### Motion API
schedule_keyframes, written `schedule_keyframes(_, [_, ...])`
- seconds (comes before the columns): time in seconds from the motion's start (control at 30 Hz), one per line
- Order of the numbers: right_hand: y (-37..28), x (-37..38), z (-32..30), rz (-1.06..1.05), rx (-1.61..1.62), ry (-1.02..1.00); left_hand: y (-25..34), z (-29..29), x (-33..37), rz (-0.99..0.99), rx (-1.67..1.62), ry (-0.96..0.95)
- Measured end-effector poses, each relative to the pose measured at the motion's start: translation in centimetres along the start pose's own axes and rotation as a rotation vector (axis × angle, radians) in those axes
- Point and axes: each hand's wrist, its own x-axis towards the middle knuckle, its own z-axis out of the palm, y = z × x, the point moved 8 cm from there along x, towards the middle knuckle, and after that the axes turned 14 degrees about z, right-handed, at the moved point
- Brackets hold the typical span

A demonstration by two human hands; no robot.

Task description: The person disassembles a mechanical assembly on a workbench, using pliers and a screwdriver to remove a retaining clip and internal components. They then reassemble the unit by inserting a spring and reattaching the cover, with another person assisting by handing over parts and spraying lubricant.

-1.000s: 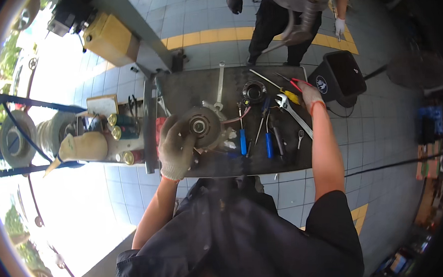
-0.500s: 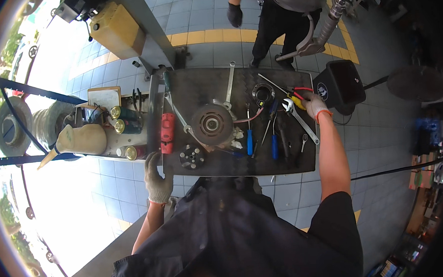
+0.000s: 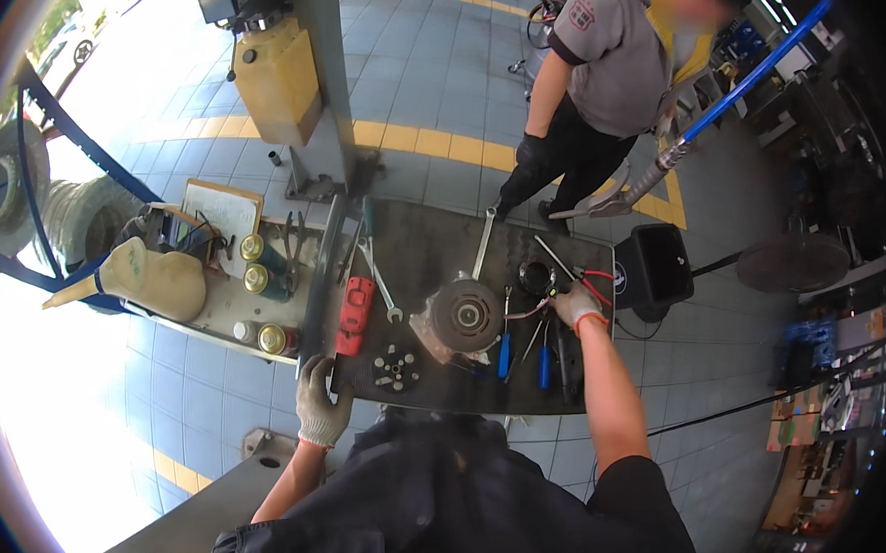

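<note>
My left hand, in a pale knit glove, rests at the near left corner of the dark bench mat, fingers apart and holding nothing. Just beyond it lies a red tool body. My gloved right hand is bent down at the mat's right side, with a small yellow part showing at its fingertips; what it grips is mostly hidden. Beside it are red-handled pliers and a black round part. A round pulley-like part sits mid-mat, and a hub with several studs lies nearer me.
Two wrenches and blue-handled screwdrivers lie on the mat. Left are spray cans and a pale jug. A black bin stands right. Another person stands beyond the bench.
My right hand has moved left, from the red and yellow handles toward the black round part, covering the adjustable wrench's place. My left hand stays at the corner. The view has tilted up and turned.
</note>
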Motion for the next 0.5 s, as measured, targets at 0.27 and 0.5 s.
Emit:
schedule_keyframes(0.27, [0.7, 5.5, 4.0, 0.095, 0.033, -0.138, -1.5, -2.7, 0.7, 0.029, -0.032, 0.075])
schedule_keyframes(0.5, [4.0, 0.6, 0.9, 0.069, 0.502, -0.044, -0.9, -3.1, 1.9, 0.095, -0.068, 0.078])
